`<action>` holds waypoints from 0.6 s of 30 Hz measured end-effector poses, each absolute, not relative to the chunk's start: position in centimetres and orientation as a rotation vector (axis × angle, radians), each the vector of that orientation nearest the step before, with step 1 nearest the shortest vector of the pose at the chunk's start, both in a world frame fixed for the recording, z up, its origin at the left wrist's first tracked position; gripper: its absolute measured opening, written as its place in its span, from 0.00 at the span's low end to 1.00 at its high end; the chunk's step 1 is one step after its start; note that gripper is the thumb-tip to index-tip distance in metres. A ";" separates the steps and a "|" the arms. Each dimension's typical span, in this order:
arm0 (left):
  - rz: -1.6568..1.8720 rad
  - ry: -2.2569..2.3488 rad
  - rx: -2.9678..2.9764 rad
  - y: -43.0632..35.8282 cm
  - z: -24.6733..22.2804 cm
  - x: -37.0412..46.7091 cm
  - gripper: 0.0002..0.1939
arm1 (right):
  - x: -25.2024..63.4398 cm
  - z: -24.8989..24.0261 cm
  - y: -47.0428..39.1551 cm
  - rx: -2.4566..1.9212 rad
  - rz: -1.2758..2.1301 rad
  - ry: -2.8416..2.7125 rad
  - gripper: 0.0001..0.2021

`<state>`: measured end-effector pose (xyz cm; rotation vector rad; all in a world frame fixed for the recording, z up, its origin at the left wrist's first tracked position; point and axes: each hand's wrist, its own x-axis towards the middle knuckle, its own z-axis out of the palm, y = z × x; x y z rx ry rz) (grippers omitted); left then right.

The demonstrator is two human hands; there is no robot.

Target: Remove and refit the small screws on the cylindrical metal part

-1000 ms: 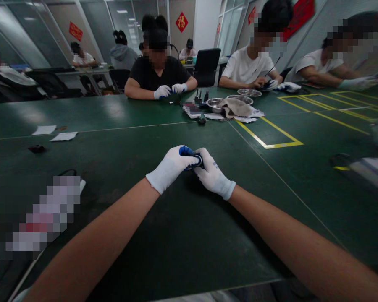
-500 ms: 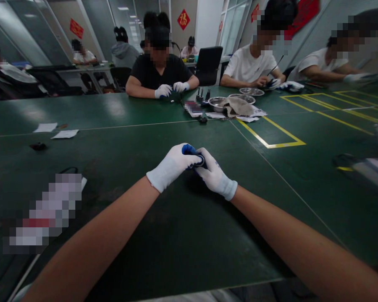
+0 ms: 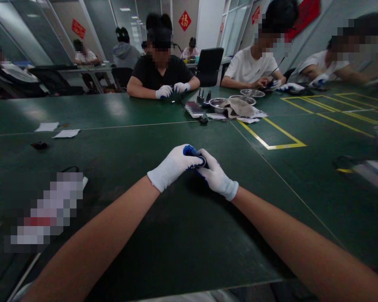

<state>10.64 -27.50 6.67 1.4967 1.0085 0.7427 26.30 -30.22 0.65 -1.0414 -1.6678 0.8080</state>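
Both of my hands wear white gloves with blue palms and meet over the middle of the green table. Between them is a small dark round object with a pale rim, mostly covered by fingers, so its kind is unclear. My left hand closes on it from the left, thumb along its near side. My right hand grips it from the right, fingers curled around its edge. A shadow lies on the tabletop just below the hands.
Metal bowls with a grey-brown cloth stand farther back, near yellow tape outlines. At left lie white papers, a small dark object and a blurred-out long item. Co-workers sit across the table.
My hands keep their grip on the small dark object, with hardly any movement. The whole view has shifted very slightly. At far right, a co-worker's gloved hand has changed position.
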 end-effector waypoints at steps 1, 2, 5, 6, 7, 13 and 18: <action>0.745 1.006 1.491 -27.5 6.6 10.6 0.07 | 26.3 0.6 -30.2 -1.033 0.809 -1.666 0.10; 0.748 1.004 1.495 -27.5 6.5 10.6 0.07 | 26.3 0.6 -30.2 -1.024 0.809 -1.667 0.10; 0.757 1.021 1.546 -27.7 6.6 10.6 0.07 | 26.3 0.7 -30.3 -1.018 0.804 -1.685 0.09; 0.761 1.039 1.569 -27.7 6.7 10.7 0.07 | 26.3 0.7 -30.3 -1.018 0.802 -1.693 0.08; 0.765 1.055 1.592 -27.8 6.8 10.7 0.07 | 26.3 0.7 -30.3 -1.019 0.800 -1.698 0.08; 0.770 0.939 1.496 -26.9 6.5 10.2 0.04 | 26.3 0.4 -30.0 -1.014 0.816 -1.634 0.06; 0.936 1.374 1.917 -24.1 3.7 8.1 0.13 | 26.5 -0.1 -29.4 -1.021 0.814 -1.602 0.08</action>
